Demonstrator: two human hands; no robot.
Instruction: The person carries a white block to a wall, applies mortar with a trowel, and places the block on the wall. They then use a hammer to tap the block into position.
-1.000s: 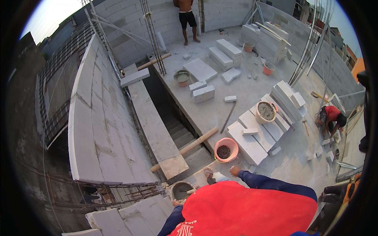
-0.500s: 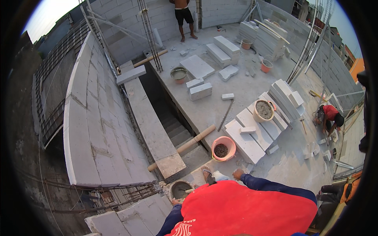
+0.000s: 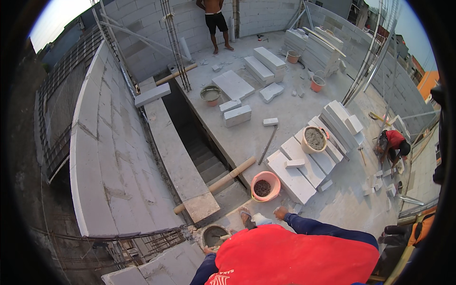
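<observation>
Left hand [image 3: 208, 250] extended forward, just beside mortar bucket [image 3: 202, 237].

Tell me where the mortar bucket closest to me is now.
In the head view, the mortar bucket is low and slightly left of centre, beside the left hand and just below the near end of the long flat slab.

White lettering [image 3: 226, 274] (small, beside emblem [image 3: 219, 280]) on red shirt [image 3: 294, 254].
</observation>
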